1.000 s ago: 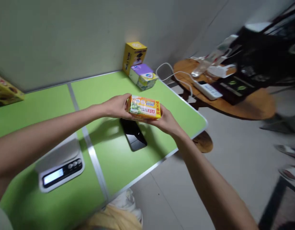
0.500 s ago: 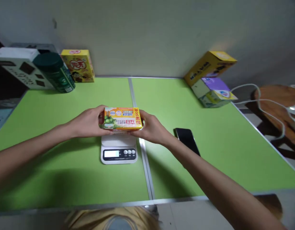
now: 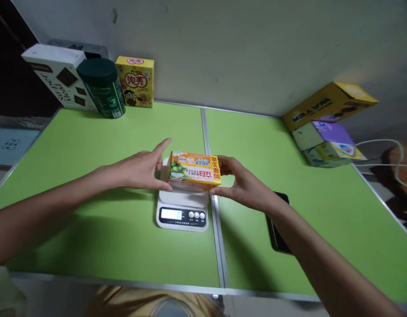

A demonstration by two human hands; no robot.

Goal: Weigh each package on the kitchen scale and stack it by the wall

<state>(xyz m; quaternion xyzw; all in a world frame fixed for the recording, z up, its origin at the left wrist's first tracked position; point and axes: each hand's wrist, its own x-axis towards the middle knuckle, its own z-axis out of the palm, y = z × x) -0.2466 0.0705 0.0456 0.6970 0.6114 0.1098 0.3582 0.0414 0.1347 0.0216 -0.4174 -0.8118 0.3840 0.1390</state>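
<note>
- While my left hand [image 3: 137, 171] is spread wide at the left end of the orange-and-white pack [image 3: 194, 167], its index finger points toward the top of the frame and its thumb lies at the pack's near left corner.
- My right hand [image 3: 245, 185] curves around the opposite end, thumb at the near corner, fingers at the far one; I cannot tell how firmly it grips.
- The pack, close to the centre of the frame, is above the platform of the white scale [image 3: 183, 199]; its underside is hidden from me, so contact with the platform cannot be judged.
- The scale's lit display [image 3: 171, 214] reads 0, with three round buttons [image 3: 197, 215] to its right.
- Just right of the scale, a metal strip [image 3: 220, 246] crosses the green table [image 3: 249, 145].
- At lower right of centre, a dark phone [image 3: 278, 237] lies partly hidden by my right forearm.
- At upper left, a white box [image 3: 58, 81], a dark green canister [image 3: 104, 90] and a yellow box [image 3: 137, 83] stand side by side.
- At upper right, a yellow carton [image 3: 317, 108] stands behind a purple-topped box [image 3: 334, 132]; a pale cable [image 3: 383, 141] shows beyond.
</note>
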